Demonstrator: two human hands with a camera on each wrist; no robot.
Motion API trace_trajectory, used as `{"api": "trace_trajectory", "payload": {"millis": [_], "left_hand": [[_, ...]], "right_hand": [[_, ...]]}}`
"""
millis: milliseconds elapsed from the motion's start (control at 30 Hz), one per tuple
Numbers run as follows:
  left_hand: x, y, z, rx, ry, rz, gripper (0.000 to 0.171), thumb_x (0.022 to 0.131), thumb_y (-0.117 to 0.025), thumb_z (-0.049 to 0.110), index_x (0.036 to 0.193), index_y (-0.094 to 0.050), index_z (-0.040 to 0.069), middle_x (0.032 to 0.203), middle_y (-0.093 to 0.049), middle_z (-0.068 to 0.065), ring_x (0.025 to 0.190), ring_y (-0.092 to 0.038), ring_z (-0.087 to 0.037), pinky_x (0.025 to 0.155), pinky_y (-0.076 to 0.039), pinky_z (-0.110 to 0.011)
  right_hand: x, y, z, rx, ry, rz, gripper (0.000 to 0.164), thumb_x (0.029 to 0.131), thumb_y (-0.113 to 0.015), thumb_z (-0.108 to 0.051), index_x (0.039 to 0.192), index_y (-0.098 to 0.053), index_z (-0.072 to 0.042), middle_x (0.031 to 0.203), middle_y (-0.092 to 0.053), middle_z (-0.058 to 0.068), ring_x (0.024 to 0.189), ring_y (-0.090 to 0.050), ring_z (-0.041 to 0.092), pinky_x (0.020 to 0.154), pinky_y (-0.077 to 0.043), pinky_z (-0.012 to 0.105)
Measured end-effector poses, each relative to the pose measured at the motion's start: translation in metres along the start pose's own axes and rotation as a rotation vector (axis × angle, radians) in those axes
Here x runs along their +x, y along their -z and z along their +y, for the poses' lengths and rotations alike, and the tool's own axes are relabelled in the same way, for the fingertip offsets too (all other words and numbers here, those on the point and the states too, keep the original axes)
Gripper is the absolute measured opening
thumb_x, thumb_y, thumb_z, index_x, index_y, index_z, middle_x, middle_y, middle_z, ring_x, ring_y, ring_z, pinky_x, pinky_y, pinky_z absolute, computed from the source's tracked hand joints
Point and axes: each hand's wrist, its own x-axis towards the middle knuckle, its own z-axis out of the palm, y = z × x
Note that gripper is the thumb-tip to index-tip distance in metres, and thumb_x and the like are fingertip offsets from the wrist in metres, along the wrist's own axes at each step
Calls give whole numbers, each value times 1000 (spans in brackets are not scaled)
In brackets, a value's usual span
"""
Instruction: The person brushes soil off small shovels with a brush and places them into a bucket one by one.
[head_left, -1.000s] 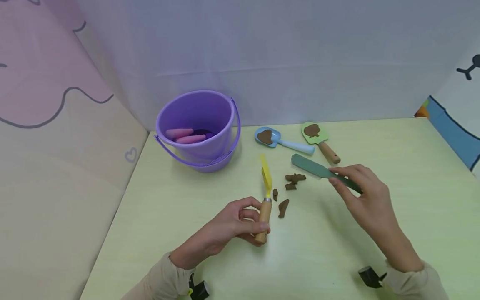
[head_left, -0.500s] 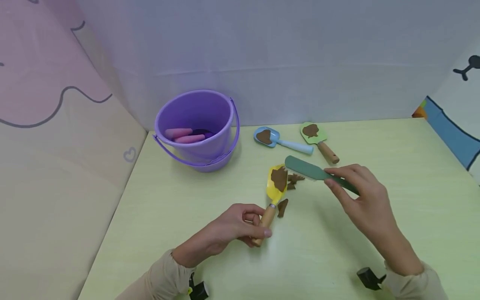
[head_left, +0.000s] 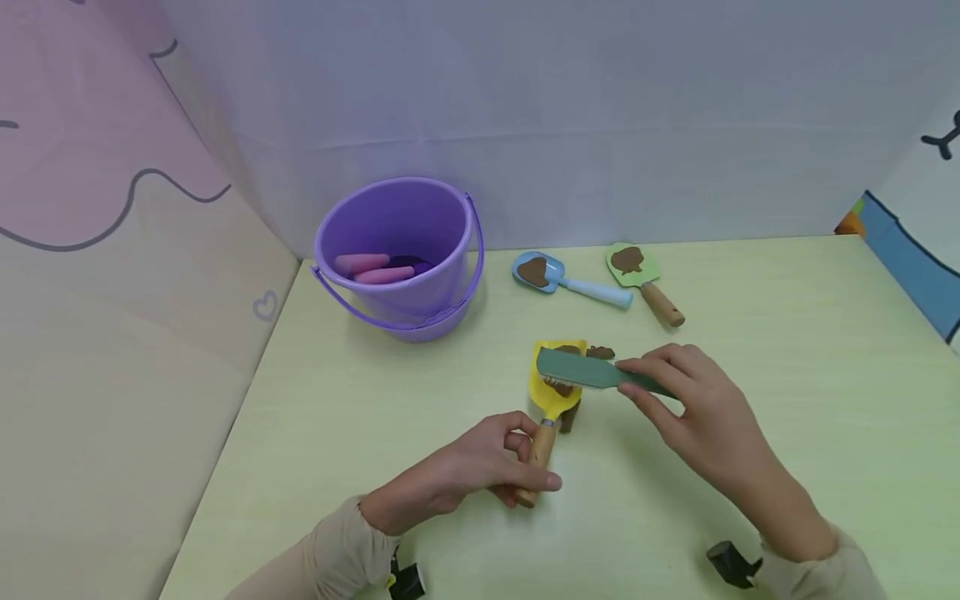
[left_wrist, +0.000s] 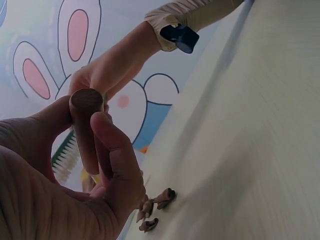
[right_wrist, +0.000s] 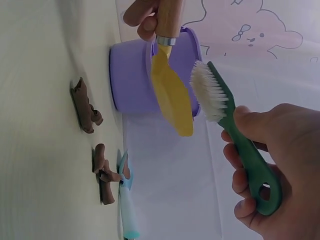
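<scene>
My left hand (head_left: 483,462) grips the wooden handle of a small yellow shovel (head_left: 553,407), held up off the table. A brown patch (head_left: 561,388) marks its blade. My right hand (head_left: 697,408) holds a green brush (head_left: 576,368) with its head across the shovel blade, covering part of the patch. White bristles (right_wrist: 207,90) face the yellow blade (right_wrist: 172,95) in the right wrist view, with a small gap showing between them. Brown curled pieces (right_wrist: 85,106) lie on the table below, partly hidden by the shovel in the head view.
At the back left stands a purple bucket (head_left: 450,292) with pink-handled things (head_left: 384,275) inside. A blue shovel (head_left: 597,292) and a green shovel (head_left: 662,305), each with a brown patch, lie near the back edge of the pale table (head_left: 787,333). Printed cloth walls stand around it.
The yellow shovel has turned from edge-on so that its brown-marked face shows, and has lowered slightly. My right hand has brought the brush left, over the blade.
</scene>
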Motion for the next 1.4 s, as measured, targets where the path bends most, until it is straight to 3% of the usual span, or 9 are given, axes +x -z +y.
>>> {"api": "trace_trajectory", "payload": {"millis": [100,200,467,567,667,733,833,933,1400], "left_hand": [[0,-1,1,16,10,0,45,85,-84,14,119,-56,10,84,-62,0,68,-68,-12,56,-54,-24],[1,-3,1,22,12,-2,44,86,-84,15,119,-56,10,86,-64,-1,67,-67,-12,55,-53,-23],[2,-9,0,-26,-8,36,41,86,-83,16,116,-56,10,87,-63,0,67,-64,-13,55,-51,-23],[2,-10,0,-44,-9,46,40,86,-83,16,116,-57,9,85,-61,0,67,-63,-13,55,-49,-23],[2,-11,1,-48,-1,51,39,86,-83,17,115,-57,10,85,-61,1,67,-64,-12,55,-49,-23],[1,-11,1,-51,5,53,39,87,-82,18,114,-57,10,85,-62,1,66,-64,-12,55,-49,-23],[0,-12,1,-59,9,45,37,88,-82,18,113,-56,10,86,-63,1,66,-65,-11,55,-50,-24],[0,-13,-1,-70,5,27,36,88,-81,18,113,-56,10,86,-64,1,66,-65,-10,55,-50,-23],[3,-11,0,-79,-3,29,40,86,-83,17,114,-57,9,84,-64,0,63,-64,-12,51,-51,-23]], "right_hand": [[-1,-4,-1,-5,35,-34,41,101,-60,-51,111,-77,-16,100,-67,-8,92,-50,4,71,-39,13],[-2,-9,-2,-38,70,-54,57,104,-44,-61,110,-78,-16,98,-66,-8,89,-50,5,71,-38,15],[-5,-12,-2,-85,70,-59,59,104,-40,-62,110,-78,-18,98,-67,-8,86,-52,7,71,-40,19],[-6,-12,0,-71,62,-62,55,103,-42,-60,111,-78,-18,97,-68,-8,86,-54,9,70,-44,24],[-6,-13,4,-58,45,-71,37,101,-60,-49,110,-78,-18,97,-68,-8,87,-55,9,70,-46,26],[-7,-13,6,-52,33,-74,22,95,-76,-35,109,-78,-18,96,-68,-8,87,-55,9,70,-45,25],[-7,-13,9,-57,21,-63,29,82,-88,-13,108,-78,-16,95,-69,-6,86,-55,10,70,-42,20],[-8,-14,13,-70,6,-42,34,77,-90,-6,108,-78,-14,94,-69,-4,85,-55,12,71,-39,16],[-7,-7,8,-96,-57,13,34,80,-88,-7,111,-77,-15,99,-69,-5,91,-54,11,74,-39,15]]}}
